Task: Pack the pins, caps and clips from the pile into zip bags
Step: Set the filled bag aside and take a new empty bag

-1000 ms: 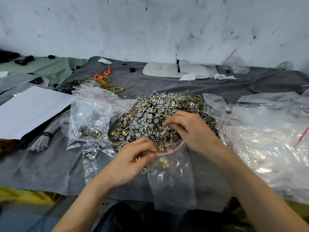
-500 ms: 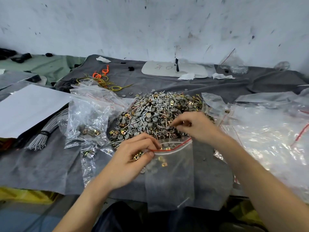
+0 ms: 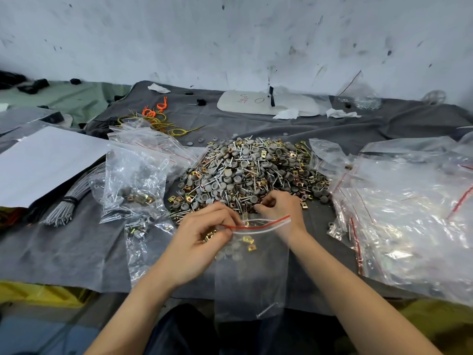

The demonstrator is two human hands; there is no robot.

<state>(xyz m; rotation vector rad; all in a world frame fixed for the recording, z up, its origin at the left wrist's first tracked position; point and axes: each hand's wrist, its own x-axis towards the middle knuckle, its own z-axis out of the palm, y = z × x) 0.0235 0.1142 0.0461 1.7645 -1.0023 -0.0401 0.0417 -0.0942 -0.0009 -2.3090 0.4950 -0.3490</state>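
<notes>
Small-parts packing bench in a workshop: a scuffed, stained white wall rises behind a table draped in grey felt cloth. At the centre lies a loose pile of metal pins, grey caps and brass-coloured clips. Clear zip bags with red seal strips lie in a slack heap on the right, and part-filled bags holding the same hardware lie on the left. A banded bundle of thin grey rods, loops of yellow and orange wire, a white sheet and a white board with handwritten marks share the cloth.
</notes>
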